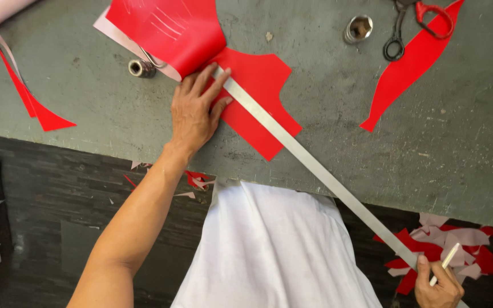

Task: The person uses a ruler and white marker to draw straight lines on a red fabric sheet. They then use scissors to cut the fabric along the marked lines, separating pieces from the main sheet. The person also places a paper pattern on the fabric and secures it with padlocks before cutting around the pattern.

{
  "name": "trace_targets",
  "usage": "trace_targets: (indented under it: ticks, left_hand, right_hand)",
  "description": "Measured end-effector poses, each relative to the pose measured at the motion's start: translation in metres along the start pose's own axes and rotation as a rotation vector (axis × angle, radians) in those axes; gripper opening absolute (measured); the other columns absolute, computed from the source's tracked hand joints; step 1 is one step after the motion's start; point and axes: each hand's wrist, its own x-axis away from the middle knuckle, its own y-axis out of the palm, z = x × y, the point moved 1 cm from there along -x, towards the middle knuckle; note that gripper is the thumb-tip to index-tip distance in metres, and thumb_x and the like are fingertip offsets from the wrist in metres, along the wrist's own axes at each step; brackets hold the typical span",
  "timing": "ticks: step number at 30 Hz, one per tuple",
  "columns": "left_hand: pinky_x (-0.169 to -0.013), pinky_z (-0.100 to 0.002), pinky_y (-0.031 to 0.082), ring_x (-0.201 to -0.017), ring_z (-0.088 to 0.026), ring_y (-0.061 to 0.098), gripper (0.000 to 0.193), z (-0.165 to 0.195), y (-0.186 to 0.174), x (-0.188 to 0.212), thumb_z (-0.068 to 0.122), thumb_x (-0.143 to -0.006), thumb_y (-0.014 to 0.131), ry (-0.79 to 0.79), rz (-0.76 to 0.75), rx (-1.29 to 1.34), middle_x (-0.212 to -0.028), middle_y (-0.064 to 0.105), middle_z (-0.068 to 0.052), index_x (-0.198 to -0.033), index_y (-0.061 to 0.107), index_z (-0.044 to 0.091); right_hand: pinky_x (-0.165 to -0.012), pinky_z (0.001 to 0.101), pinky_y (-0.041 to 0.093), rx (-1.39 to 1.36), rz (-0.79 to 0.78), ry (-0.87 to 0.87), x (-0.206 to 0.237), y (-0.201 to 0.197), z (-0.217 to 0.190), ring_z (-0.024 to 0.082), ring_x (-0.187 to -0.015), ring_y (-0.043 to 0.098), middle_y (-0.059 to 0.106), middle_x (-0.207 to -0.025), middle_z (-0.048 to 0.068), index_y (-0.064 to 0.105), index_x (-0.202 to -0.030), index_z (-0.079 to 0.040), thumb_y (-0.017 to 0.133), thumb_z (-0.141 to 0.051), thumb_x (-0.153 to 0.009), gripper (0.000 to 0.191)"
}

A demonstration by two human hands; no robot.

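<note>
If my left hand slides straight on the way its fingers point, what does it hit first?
Probably the folded-over red fabric: the left hand points up and slightly right along the metal ruler, and that fold lies just past the fingertips.

Left hand (194, 114) spread flat, right hand (439, 288) clenched.

Tailoring or garment cutting workshop. Worn grey table (440, 142), scuffed and stained, used as cutting surface. Cut red fabric piece (258, 102) shaped like a garment panel lies flat on it, another long red offcut (406, 74) near black-and-red shears (409, 25). Long metal ruler (315, 165) laid across the panel. Thread spool (141, 68) and a metal cup (358, 28) on the table. Red and pale scraps (452, 251) heaped on dark floor (52, 217) below the table edge, more snippets under it.
</note>
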Motion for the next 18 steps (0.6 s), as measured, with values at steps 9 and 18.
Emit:
trace_targets:
  ticks: [9,18]
  left_hand:
    - [-0.102,-0.044,0.046,-0.126,-0.028,0.056,0.041,-0.007,0.007,0.004,0.031,-0.096,0.077,-0.007,0.033,-0.024,-0.147,0.059,-0.007,-0.135,0.071,0.019]
    - [-0.102,-0.041,0.045,-0.126,-0.027,0.057,0.041,-0.006,0.011,0.003,0.033,-0.096,0.077,-0.04,0.055,-0.03,-0.147,0.06,-0.004,-0.134,0.072,0.019]
  right_hand:
    - [-0.058,0.0334,0.047,0.045,-0.029,-0.053,-0.007,0.005,-0.005,0.018,-0.058,0.062,0.062,-0.066,0.01,0.069,-0.081,0.0,0.075,-0.026,-0.106,0.037]
    - [-0.063,0.0336,0.051,0.075,-0.041,-0.06,-0.012,0.001,-0.011,0.02,-0.064,0.066,0.067,-0.072,0.013,0.071,-0.085,0.001,0.076,-0.026,-0.106,0.034]
